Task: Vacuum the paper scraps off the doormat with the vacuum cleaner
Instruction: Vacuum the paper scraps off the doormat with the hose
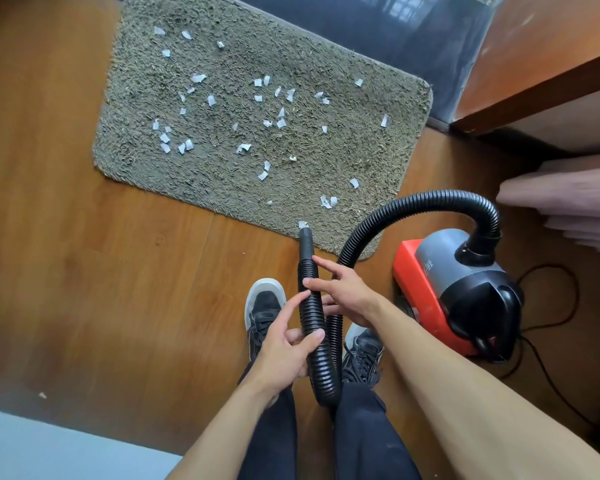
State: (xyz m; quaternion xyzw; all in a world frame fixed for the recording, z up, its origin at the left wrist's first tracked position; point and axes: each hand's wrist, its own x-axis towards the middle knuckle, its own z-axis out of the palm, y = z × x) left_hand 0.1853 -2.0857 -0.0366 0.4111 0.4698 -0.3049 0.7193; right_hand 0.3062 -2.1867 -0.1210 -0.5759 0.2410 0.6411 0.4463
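Gripping the black ribbed hose (312, 317) low in the middle of the frame, both hands are working together. The left hand (281, 355) is laying its thumb over the hose while its fingers (293, 308) are reaching round the far side. The right hand (347, 292) is pinching the hose a little higher, with one digit lying across the top and the others tucking underneath.

Beyond the right hand, the nozzle (305, 242) is pointing up the frame. Its tip is touching a single scrap (302, 224) at the near edge of the doormat (222, 192). Behind the hands, the hose is looping down between the person's shoes (264, 306) and bending back up. It is then arching past the mat's lower right corner and plugging into the top of the vacuum cleaner (465, 289). The cleaner is sitting on the wooden floor (118, 271) at the right of the frame, with a black cord (575, 296) trailing beside it.

The doormat is lying across the upper middle of the frame. The paper scraps (281, 123) are lying scattered over nearly all of it, thickest through the centre and left, with a few near the right and near edges. No cleared patch is showing, so the job is, by my reading, only just beginning: the nozzle is meeting its first scrap and almost the whole mat is waiting to be swept. One stray bit (42, 395) is lying on the floor at the lower left, off the mat.
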